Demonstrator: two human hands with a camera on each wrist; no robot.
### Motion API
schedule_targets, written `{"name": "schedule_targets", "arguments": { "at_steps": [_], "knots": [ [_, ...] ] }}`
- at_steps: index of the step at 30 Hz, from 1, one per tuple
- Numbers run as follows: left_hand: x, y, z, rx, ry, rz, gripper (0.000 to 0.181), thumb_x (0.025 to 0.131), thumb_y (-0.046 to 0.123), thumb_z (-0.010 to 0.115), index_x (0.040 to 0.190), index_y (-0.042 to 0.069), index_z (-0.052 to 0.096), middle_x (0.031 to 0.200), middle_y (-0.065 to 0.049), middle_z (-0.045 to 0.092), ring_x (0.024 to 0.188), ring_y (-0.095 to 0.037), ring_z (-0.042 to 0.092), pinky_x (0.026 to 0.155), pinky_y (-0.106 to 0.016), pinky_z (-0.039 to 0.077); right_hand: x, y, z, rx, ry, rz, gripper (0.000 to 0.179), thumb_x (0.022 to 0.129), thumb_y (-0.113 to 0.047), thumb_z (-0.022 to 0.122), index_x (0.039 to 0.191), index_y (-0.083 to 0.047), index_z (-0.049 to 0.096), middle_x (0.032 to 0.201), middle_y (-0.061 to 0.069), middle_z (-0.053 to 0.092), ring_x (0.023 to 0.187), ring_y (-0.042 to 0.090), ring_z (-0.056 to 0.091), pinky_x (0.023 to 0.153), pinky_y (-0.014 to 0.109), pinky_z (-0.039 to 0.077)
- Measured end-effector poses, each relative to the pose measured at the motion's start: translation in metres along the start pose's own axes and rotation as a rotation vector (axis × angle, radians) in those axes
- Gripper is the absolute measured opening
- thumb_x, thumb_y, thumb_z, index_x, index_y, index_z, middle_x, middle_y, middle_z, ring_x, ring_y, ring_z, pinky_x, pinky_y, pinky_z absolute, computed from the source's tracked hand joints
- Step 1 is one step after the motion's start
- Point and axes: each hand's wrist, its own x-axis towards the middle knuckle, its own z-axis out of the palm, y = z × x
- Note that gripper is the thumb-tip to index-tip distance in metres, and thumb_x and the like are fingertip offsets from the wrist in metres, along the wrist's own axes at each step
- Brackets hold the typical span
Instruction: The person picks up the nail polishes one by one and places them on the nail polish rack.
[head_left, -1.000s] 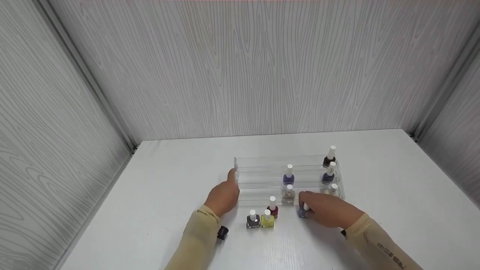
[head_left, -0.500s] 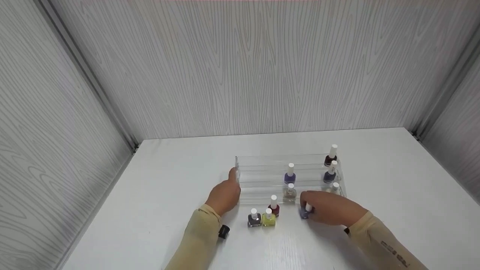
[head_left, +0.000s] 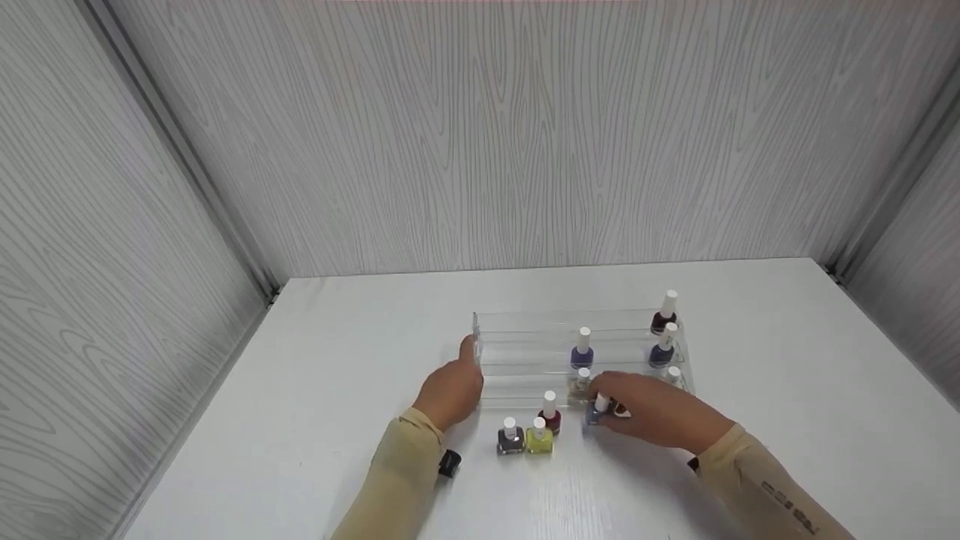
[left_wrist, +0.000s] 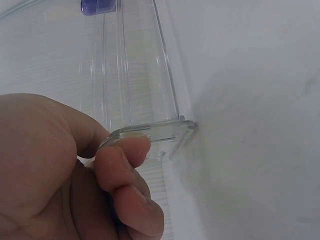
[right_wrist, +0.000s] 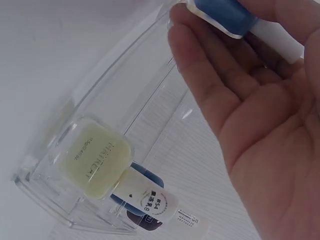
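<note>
9 nail polish bottles are in view, and you have 1 of them in hand. Your right hand (head_left: pixel 652 409) holds the blue nail polish bottle (right_wrist: pixel 222 15) in a narrow grip between thumb and fingers, its white cap pointing back toward your palm. That bottle is at the near side of the clear display rack (head_left: pixel 525 352), just right of the clear-beige bottle (head_left: pixel 579 387); whether it touches the rack is hard to tell from these angles. Your left hand (head_left: pixel 450 390) pinches the rack's left end panel, fingers and thumb closed on the clear edge.

The rack has 3 tiers and carries 5 bottles, all white-capped. The dark red bottle (head_left: pixel 663 322) is at the right end of the far tier. On the middle tier, the dark blue bottle (head_left: pixel 661 355) is at the right and the purple bottle (head_left: pixel 582 357) stands near the centre. On the near tier, the clear-beige bottle is near the centre and the pale yellow bottle (right_wrist: pixel 97 157) at the right, partly behind your right hand in the head view.

On the white table (head_left: pixel 375 330), nearer you than the rack, 3 more stand upright: the grey bottle (head_left: pixel 511 441), the bright yellow bottle (head_left: pixel 539 441) just right of it, and the red bottle (head_left: pixel 551 421) just beyond the yellow.
</note>
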Motion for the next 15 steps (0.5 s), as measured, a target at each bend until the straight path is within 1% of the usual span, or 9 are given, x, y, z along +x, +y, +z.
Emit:
{"name": "schedule_targets", "arguments": {
  "at_steps": [2, 4, 7, 9, 12, 15],
  "knots": [
    [0.0003, 0.0005, 0.0004, 0.004, -0.005, -0.004, 0.057, 0.107, 0.01, 0.049, 0.154, -0.014, 0.026, 0.079, -0.018, 0.071, 0.061, -0.024, 0.065, 0.059, -0.04, 0.055, 0.0008, -0.0005, -0.0004, 0.012, 0.041, -0.001, 0.032, 0.094, -0.013, 0.076, 0.123, -0.013, 0.062, 0.103, -0.008, 0.068, 0.087, 0.006, 0.064, 0.076, 0.029, 0.057],
    [0.0004, 0.0007, 0.0005, 0.017, 0.003, 0.01, 0.056, 0.108, 0.009, 0.048, 0.154, -0.014, 0.026, 0.076, -0.017, 0.07, 0.058, -0.022, 0.064, 0.057, -0.039, 0.055, 0.0016, -0.0016, -0.0013, 0.016, 0.077, 0.021, 0.04, 0.095, -0.016, 0.076, 0.13, -0.014, 0.057, 0.102, -0.008, 0.068, 0.087, 0.006, 0.064, 0.075, 0.029, 0.056],
    [-0.0003, 0.0009, 0.0004, 0.036, 0.025, 0.042, 0.055, 0.108, 0.009, 0.049, 0.152, -0.015, 0.028, 0.071, -0.015, 0.068, 0.054, -0.02, 0.062, 0.053, -0.036, 0.053, 0.0023, -0.0035, -0.0033, 0.019, 0.119, 0.061, 0.047, 0.096, -0.017, 0.076, 0.135, -0.016, 0.05, 0.099, -0.008, 0.067, 0.086, 0.006, 0.064, 0.073, 0.029, 0.056],
    [-0.0003, 0.0005, 0.0007, 0.045, 0.035, 0.055, 0.054, 0.108, 0.009, 0.048, 0.152, -0.015, 0.029, 0.069, -0.014, 0.067, 0.053, -0.019, 0.061, 0.052, -0.035, 0.053, 0.0028, -0.0053, -0.0043, 0.047, 0.132, 0.093, 0.049, 0.096, -0.017, 0.076, 0.135, -0.016, 0.047, 0.098, -0.007, 0.067, 0.087, 0.007, 0.065, 0.074, 0.03, 0.056],
    [0.0003, 0.0002, 0.0013, 0.022, 0.029, 0.035, 0.053, 0.109, 0.01, 0.046, 0.153, -0.014, 0.028, 0.07, -0.014, 0.067, 0.054, -0.02, 0.061, 0.053, -0.036, 0.053, 0.0039, -0.0068, -0.0045, 0.088, 0.135, 0.119, 0.047, 0.096, -0.015, 0.076, 0.131, -0.016, 0.045, 0.101, -0.004, 0.068, 0.09, 0.008, 0.067, 0.078, 0.031, 0.057],
    [0.0006, -0.0001, 0.002, -0.002, 0.02, 0.012, 0.053, 0.109, 0.011, 0.045, 0.153, -0.013, 0.027, 0.073, -0.015, 0.068, 0.058, -0.023, 0.064, 0.058, -0.039, 0.054, 0.0044, -0.0075, -0.0039, 0.087, 0.137, 0.121, 0.043, 0.096, -0.014, 0.075, 0.127, -0.016, 0.046, 0.104, -0.003, 0.068, 0.091, 0.009, 0.068, 0.08, 0.031, 0.058]
  ]
}}
